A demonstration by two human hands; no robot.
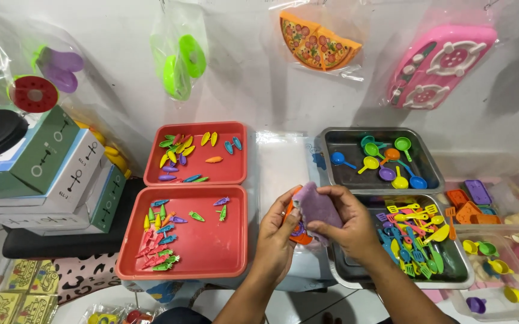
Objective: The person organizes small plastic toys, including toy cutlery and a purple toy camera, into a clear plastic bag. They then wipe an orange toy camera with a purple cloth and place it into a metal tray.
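Two red trays (pixel 211 252) sit left and two metal trays (pixel 343 267) right, so the sorted toy bits stay in easy reach; the left hand (pixel 276 231) and right hand (pixel 345 223) both close around a purple toy piece (pixel 315 207) at near centre; the orange piece (pixel 300 235) beneath is mostly hidden, can't tell what it is.

Both bare forearms rise from the lower edge and meet at the middle, the left hand (pixel 276 231) curled with fingers pinched shut in a grip, the right hand (pixel 345 223) beside it, thumb and bent fingers likewise closed, knuckles facing up.
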